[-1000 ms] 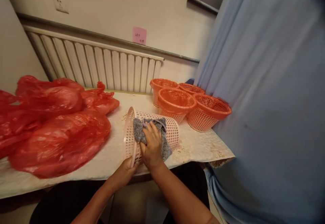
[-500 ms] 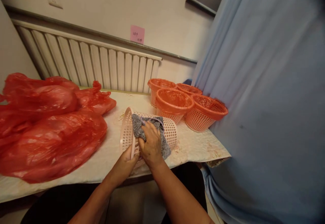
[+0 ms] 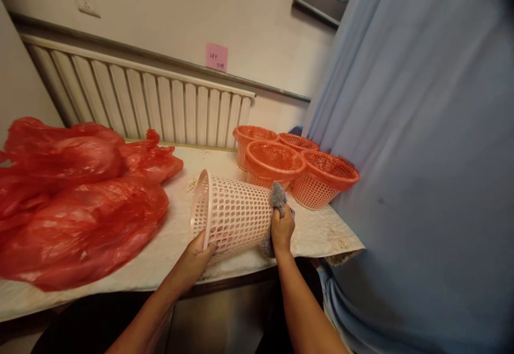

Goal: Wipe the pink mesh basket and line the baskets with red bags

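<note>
A pale pink perforated basket (image 3: 241,212) lies on its side on the cloth-covered table (image 3: 317,241), its mouth turned left and its base right. My left hand (image 3: 198,255) grips the rim at the lower left, with the fingers partly inside the basket. At the base end, my right hand (image 3: 283,231) is closed on a grey cloth (image 3: 278,196) pressed against the basket's bottom. Part of the cloth hangs below that hand, and its fingers are partly hidden.
Several baskets lined with red plastic (image 3: 275,164) stand behind and to the right. Red plastic bags (image 3: 84,225) are heaped on the left. A radiator (image 3: 160,97) runs behind the table, and a blue curtain (image 3: 413,156) hangs at right.
My right hand has moved right with the grey cloth, from the basket's upper side to its base end. The left hand remains on the rim, and the basket's side is uncovered.
</note>
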`<control>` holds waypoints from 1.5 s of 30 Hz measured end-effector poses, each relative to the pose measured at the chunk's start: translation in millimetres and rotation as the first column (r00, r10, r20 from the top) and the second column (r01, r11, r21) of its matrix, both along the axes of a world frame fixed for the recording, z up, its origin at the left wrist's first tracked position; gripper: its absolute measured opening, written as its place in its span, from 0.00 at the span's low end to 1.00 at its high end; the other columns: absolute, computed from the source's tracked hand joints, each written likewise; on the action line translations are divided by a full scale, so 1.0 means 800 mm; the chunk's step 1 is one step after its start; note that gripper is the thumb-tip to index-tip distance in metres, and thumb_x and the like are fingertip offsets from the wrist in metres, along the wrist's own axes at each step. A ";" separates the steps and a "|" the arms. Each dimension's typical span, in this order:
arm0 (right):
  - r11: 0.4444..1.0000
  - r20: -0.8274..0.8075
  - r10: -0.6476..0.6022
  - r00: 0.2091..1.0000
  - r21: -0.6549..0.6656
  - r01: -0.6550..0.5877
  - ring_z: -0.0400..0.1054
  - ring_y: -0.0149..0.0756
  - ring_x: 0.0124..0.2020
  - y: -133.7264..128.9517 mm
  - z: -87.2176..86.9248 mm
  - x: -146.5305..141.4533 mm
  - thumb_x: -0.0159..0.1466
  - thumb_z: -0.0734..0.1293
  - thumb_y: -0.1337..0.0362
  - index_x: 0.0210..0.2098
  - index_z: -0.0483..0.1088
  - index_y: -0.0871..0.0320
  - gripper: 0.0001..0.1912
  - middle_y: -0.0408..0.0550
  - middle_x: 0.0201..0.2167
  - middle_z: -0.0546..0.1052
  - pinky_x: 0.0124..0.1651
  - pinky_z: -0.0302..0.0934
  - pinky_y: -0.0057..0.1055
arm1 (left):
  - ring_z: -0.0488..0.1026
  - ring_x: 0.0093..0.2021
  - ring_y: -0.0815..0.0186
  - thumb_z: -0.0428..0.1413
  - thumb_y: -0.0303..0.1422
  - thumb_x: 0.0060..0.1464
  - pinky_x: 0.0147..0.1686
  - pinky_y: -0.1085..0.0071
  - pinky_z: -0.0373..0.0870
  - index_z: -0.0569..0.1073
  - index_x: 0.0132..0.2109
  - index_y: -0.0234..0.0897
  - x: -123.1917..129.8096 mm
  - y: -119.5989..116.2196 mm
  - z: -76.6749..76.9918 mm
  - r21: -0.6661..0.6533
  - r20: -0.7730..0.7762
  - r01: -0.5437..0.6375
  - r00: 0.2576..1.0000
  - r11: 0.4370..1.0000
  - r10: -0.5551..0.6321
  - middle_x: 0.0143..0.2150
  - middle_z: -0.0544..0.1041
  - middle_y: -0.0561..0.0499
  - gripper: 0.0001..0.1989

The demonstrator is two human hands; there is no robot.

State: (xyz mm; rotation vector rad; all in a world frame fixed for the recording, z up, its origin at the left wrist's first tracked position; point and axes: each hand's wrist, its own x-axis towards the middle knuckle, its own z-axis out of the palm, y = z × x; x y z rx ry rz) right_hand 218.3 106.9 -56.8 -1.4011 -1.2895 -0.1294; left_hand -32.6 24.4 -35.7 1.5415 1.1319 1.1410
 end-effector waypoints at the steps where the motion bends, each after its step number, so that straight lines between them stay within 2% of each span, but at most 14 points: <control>1: 1.000 -0.016 -0.023 1.000 0.017 0.023 0.65 0.45 0.54 -0.008 -0.011 -0.006 0.63 0.57 0.67 0.48 0.71 0.61 0.17 0.59 0.50 0.74 0.58 0.57 0.48 | 0.71 0.56 0.53 0.50 0.45 0.57 0.60 0.55 0.64 0.69 0.56 0.30 -0.001 0.001 -0.001 0.001 0.002 0.011 1.000 1.000 -0.011 0.55 0.76 0.41 0.27; 5: 0.996 0.046 -0.016 0.999 0.091 0.011 0.54 0.48 0.65 -0.053 -0.045 -0.056 0.63 0.58 0.70 0.56 0.66 0.63 0.22 0.63 0.61 0.65 0.63 0.51 0.54 | 0.72 0.55 0.52 0.51 0.45 0.57 0.61 0.54 0.63 0.69 0.56 0.28 -0.004 0.003 -0.001 -0.007 0.008 0.044 0.999 0.999 -0.044 0.55 0.75 0.39 0.28; 8: 0.987 0.188 0.121 0.975 0.084 -0.139 0.50 0.48 0.68 -0.087 -0.046 -0.100 0.60 0.57 0.73 0.57 0.64 0.63 0.25 0.61 0.62 0.65 0.62 0.52 0.54 | 0.70 0.57 0.51 0.52 0.44 0.57 0.62 0.54 0.61 0.69 0.57 0.29 -0.001 0.003 0.001 0.008 0.014 0.059 0.998 0.998 -0.059 0.56 0.75 0.40 0.27; 10: 0.966 0.266 0.231 0.936 0.055 -0.254 0.48 0.47 0.69 -0.102 -0.034 -0.124 0.58 0.57 0.74 0.58 0.63 0.62 0.28 0.59 0.62 0.65 0.63 0.51 0.52 | 0.69 0.59 0.51 0.52 0.43 0.57 0.63 0.54 0.60 0.70 0.57 0.31 0.001 0.001 -0.001 0.022 0.011 0.075 0.997 0.997 -0.076 0.57 0.74 0.42 0.26; 13: 0.936 0.333 0.328 0.884 0.012 -0.352 0.48 0.45 0.69 -0.106 -0.003 -0.148 0.57 0.58 0.74 0.58 0.63 0.61 0.28 0.55 0.63 0.64 0.63 0.48 0.49 | 0.67 0.60 0.52 0.51 0.42 0.58 0.64 0.54 0.58 0.71 0.56 0.33 -0.001 -0.003 -0.007 0.029 -0.017 0.109 0.994 0.994 -0.109 0.57 0.75 0.44 0.23; 19: 0.923 0.361 0.372 0.855 -0.047 -0.382 0.51 0.42 0.68 -0.075 0.064 -0.163 0.56 0.60 0.74 0.53 0.66 0.57 0.25 0.49 0.62 0.66 0.66 0.43 0.46 | 0.68 0.59 0.53 0.49 0.43 0.61 0.62 0.54 0.61 0.70 0.57 0.34 -0.012 -0.005 -0.028 0.030 -0.023 0.162 0.987 0.986 -0.161 0.57 0.74 0.43 0.23; 22: 0.922 0.352 0.384 0.853 -0.103 -0.372 0.51 0.42 0.67 -0.065 0.081 -0.162 0.57 0.61 0.73 0.52 0.67 0.55 0.23 0.47 0.62 0.67 0.66 0.44 0.46 | 0.68 0.59 0.52 0.50 0.43 0.60 0.64 0.52 0.58 0.72 0.56 0.33 -0.015 -0.006 -0.038 0.031 -0.084 0.134 0.988 0.991 -0.131 0.55 0.76 0.43 0.23; 25: 0.923 0.341 0.384 0.858 -0.124 -0.364 0.52 0.42 0.67 -0.066 0.083 -0.160 0.58 0.61 0.72 0.52 0.67 0.55 0.22 0.48 0.62 0.67 0.66 0.44 0.46 | 0.71 0.55 0.51 0.51 0.42 0.59 0.62 0.52 0.60 0.73 0.54 0.33 -0.017 -0.009 -0.037 -0.017 -0.098 0.159 0.982 0.987 -0.160 0.52 0.78 0.43 0.22; 29: 0.921 0.320 0.389 0.864 -0.118 -0.371 0.54 0.41 0.66 -0.077 0.072 -0.156 0.58 0.61 0.72 0.53 0.67 0.55 0.23 0.48 0.61 0.68 0.66 0.44 0.46 | 0.73 0.53 0.53 0.55 0.40 0.56 0.59 0.54 0.64 0.70 0.56 0.34 -0.013 -0.008 -0.015 -0.047 0.006 0.187 0.982 0.981 -0.187 0.53 0.77 0.43 0.23; 32: 0.921 0.322 0.387 0.864 -0.102 -0.375 0.53 0.41 0.66 -0.083 0.066 -0.154 0.58 0.61 0.73 0.53 0.67 0.55 0.23 0.47 0.62 0.67 0.65 0.45 0.46 | 0.72 0.54 0.53 0.56 0.39 0.55 0.59 0.55 0.64 0.67 0.57 0.32 -0.004 -0.001 0.006 -0.016 0.110 0.119 0.987 0.993 -0.116 0.53 0.76 0.42 0.25; 36: 0.913 0.349 0.405 0.845 -0.104 -0.394 0.54 0.40 0.66 -0.069 0.065 -0.143 0.59 0.61 0.73 0.53 0.67 0.55 0.23 0.47 0.61 0.68 0.65 0.47 0.44 | 0.69 0.58 0.53 0.54 0.37 0.55 0.63 0.55 0.58 0.69 0.56 0.31 0.004 0.003 0.018 0.034 0.080 0.023 0.996 0.999 -0.025 0.54 0.76 0.42 0.23; 39: 0.928 0.348 0.372 0.860 -0.122 -0.352 0.56 0.40 0.65 -0.038 0.064 -0.117 0.60 0.61 0.72 0.54 0.67 0.55 0.22 0.48 0.60 0.69 0.65 0.48 0.43 | 0.68 0.59 0.54 0.53 0.37 0.55 0.63 0.57 0.59 0.67 0.58 0.30 0.004 -0.001 0.019 0.017 0.050 0.037 0.998 0.999 -0.038 0.58 0.73 0.41 0.25; 42: 0.965 0.306 0.256 0.917 -0.139 -0.223 0.60 0.41 0.61 -0.001 0.059 -0.073 0.61 0.61 0.71 0.51 0.70 0.55 0.19 0.49 0.56 0.73 0.63 0.50 0.43 | 0.68 0.59 0.54 0.51 0.39 0.57 0.63 0.57 0.60 0.65 0.60 0.29 0.005 -0.005 0.018 -0.008 0.039 0.051 0.998 0.999 -0.051 0.59 0.72 0.39 0.27; 45: 0.985 0.215 0.133 0.968 -0.136 -0.106 0.64 0.43 0.55 0.019 0.050 -0.025 0.61 0.60 0.69 0.45 0.72 0.56 0.15 0.51 0.49 0.76 0.59 0.55 0.42 | 0.68 0.60 0.53 0.51 0.41 0.57 0.62 0.56 0.60 0.65 0.60 0.28 0.006 -0.005 0.018 -0.017 0.033 0.036 0.999 0.999 -0.035 0.59 0.72 0.38 0.29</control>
